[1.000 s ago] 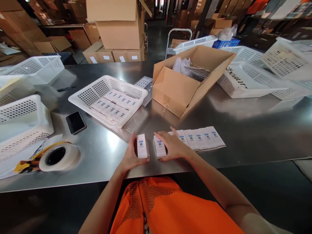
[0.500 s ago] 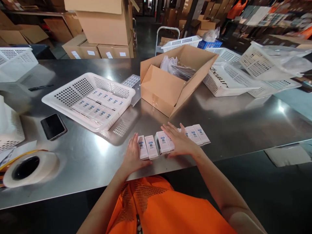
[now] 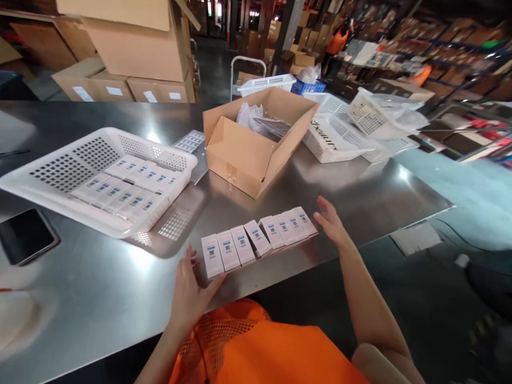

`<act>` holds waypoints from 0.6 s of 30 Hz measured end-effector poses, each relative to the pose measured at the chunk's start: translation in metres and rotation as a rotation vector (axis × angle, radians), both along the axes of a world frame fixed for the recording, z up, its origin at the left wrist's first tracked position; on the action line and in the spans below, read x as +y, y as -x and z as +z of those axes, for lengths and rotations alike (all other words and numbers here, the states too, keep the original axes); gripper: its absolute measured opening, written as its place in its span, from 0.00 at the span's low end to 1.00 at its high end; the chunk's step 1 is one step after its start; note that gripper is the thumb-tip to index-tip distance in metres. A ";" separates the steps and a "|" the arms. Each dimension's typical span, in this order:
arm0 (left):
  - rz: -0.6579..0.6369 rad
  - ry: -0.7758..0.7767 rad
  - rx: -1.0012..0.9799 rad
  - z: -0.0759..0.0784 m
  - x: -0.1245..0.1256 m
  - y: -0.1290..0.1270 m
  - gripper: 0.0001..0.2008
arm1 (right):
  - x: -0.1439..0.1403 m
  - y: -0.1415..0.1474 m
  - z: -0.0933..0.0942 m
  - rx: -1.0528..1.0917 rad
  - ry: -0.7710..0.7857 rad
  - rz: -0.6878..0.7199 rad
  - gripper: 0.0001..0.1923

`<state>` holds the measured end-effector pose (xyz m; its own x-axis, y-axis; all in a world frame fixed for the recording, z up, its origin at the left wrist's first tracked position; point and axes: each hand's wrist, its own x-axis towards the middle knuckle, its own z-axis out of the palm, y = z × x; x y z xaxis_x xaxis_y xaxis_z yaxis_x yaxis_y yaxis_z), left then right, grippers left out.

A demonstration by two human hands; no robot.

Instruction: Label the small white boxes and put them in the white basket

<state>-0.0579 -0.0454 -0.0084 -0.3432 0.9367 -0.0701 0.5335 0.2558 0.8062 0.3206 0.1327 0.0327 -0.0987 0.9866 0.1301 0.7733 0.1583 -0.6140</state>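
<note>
A row of several small white boxes (image 3: 242,242), each with a blue mark and a printed code on top, stands on the metal table near its front edge. One box around the middle of the row leans, with a narrow gap beside it. My left hand (image 3: 191,288) is at the row's left end, fingers apart, its thumb close to the lowest corner of the end box. Beyond the right end, my right hand (image 3: 331,223) hovers with fingers spread and nothing in it.
A white perforated basket (image 3: 116,226) holding similar boxes stands to the left. Behind the row is an open cardboard box (image 3: 236,154) with clear plastic inside. A phone (image 3: 28,236) lies at far left. More white baskets (image 3: 340,152) are at back right. The metal table (image 3: 160,298) ends in front of me.
My right hand has come off the boxes and moved out past the row's right end. The boxes now sit closer together. The view has turned right.
</note>
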 end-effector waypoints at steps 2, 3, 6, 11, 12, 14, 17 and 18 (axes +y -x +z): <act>-0.032 0.014 -0.089 0.002 -0.001 -0.007 0.51 | -0.004 0.002 -0.019 0.026 0.027 -0.028 0.40; -0.046 0.011 -0.101 0.003 0.000 -0.010 0.49 | -0.008 0.007 -0.028 0.035 0.037 -0.024 0.38; -0.005 -0.017 0.024 0.006 0.003 -0.008 0.48 | -0.022 0.028 -0.042 0.060 0.067 0.033 0.36; 0.088 0.019 -0.075 0.006 -0.005 0.028 0.49 | -0.048 0.061 -0.021 0.009 0.075 0.197 0.46; 0.113 0.033 -0.149 0.005 -0.009 0.037 0.48 | -0.052 0.070 -0.014 -0.038 0.040 0.223 0.50; 0.172 0.051 -0.227 0.006 -0.014 0.052 0.44 | -0.054 0.089 -0.002 -0.153 -0.017 0.295 0.55; 0.228 0.062 -0.190 0.012 -0.016 0.066 0.36 | -0.046 0.103 0.006 -0.285 -0.002 0.303 0.55; 0.232 0.060 -0.163 0.015 -0.016 0.069 0.34 | -0.040 0.101 0.006 -0.312 0.003 0.238 0.53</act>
